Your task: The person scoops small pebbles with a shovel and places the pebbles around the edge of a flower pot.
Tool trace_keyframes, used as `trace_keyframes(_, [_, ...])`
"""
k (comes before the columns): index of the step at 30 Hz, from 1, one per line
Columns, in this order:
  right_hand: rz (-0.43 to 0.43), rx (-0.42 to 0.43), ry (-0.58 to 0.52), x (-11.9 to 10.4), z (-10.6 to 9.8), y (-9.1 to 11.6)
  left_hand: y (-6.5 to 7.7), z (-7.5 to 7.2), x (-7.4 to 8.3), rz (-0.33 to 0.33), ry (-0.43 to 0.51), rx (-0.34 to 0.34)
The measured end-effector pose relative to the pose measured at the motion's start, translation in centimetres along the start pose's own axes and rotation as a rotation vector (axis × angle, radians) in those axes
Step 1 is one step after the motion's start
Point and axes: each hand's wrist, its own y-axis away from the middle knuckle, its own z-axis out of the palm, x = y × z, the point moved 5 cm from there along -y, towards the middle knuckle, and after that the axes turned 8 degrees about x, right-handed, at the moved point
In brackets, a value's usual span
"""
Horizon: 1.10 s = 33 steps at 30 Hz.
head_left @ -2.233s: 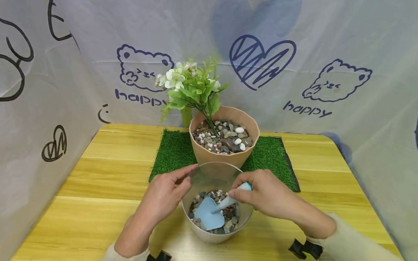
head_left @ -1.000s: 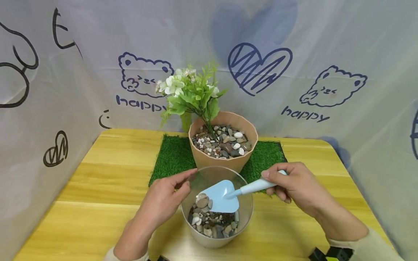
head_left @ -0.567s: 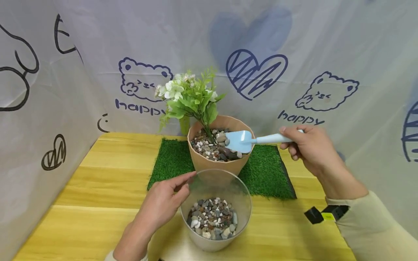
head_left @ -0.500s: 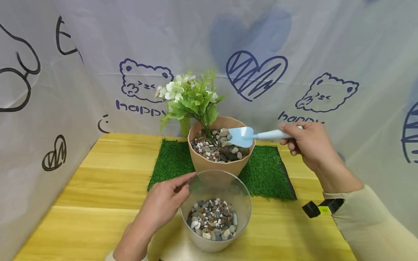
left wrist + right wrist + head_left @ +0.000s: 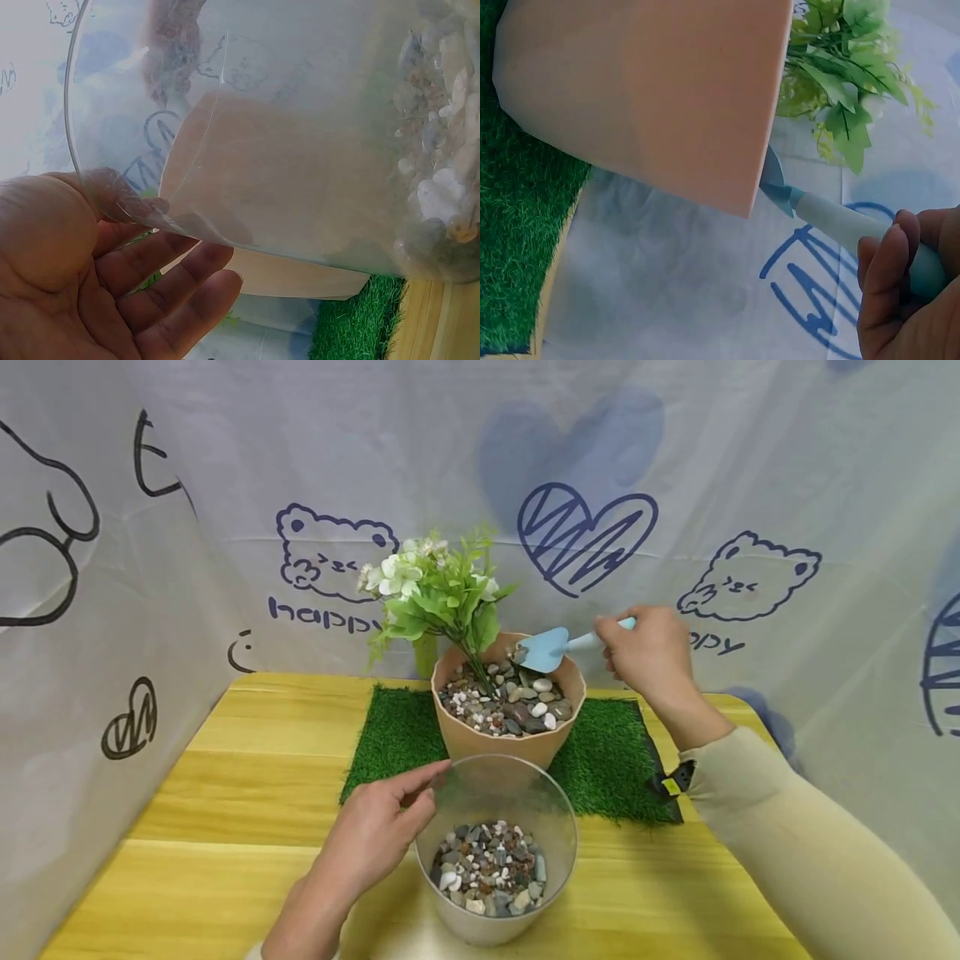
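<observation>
My right hand point(image 5: 648, 647) grips the handle of a light-blue plastic trowel point(image 5: 546, 649). The trowel's blade tilts down over the back of a peach flower pot point(image 5: 502, 745), with some pebbles at its tip. Seen from the right wrist, the blade is partly hidden behind the pot's rim. Inside the pot, pebbles point(image 5: 517, 714) surround the stems of a white-flowered plant point(image 5: 442, 593). My left hand point(image 5: 382, 822) rests against the outer left side of a clear container point(image 5: 555, 860), its fingers loosely extended in the left wrist view point(image 5: 180, 292). Mixed pebbles point(image 5: 491, 868) cover the container's bottom.
The pot stands on a green artificial-grass mat point(image 5: 615, 768), directly behind the clear container. Below is a wood-grain table point(image 5: 247, 810). A white printed cloth point(image 5: 675, 460) hangs close behind the pot and along both sides.
My right hand has lifted the trowel, carrying pebbles, from the container to the pot, then shifted it to the pot's back and tilted it. My left hand has stayed at the container.
</observation>
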Motion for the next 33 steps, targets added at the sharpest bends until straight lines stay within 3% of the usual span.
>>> trace_keyframes(5, [-0.056, -0.002, 0.088, -0.6, 0.4, 0.6, 0.1, 0.1, -0.1, 0.0, 0.007, 0.0])
trace_keyframes(12, [-0.069, -0.047, 0.101, -0.7, 0.0, 1.4, 0.1, 0.0, 0.0, 0.001, 0.002, 0.001])
trace_keyframes(20, [-0.171, -0.042, 0.162, -1.4, -0.4, 2.7, 0.1, 0.0, -0.1, -0.001, 0.011, 0.001])
trace_keyframes(27, [-0.171, -0.02, 0.154, -1.6, -1.6, 3.9, 0.2, 0.0, -0.3, -0.008, 0.019, -0.007])
trace_keyframes(33, [-0.172, 0.022, 0.057, -1.0, -4.0, 5.9, 0.0, 0.0, -0.1, 0.007, 0.012, -0.01])
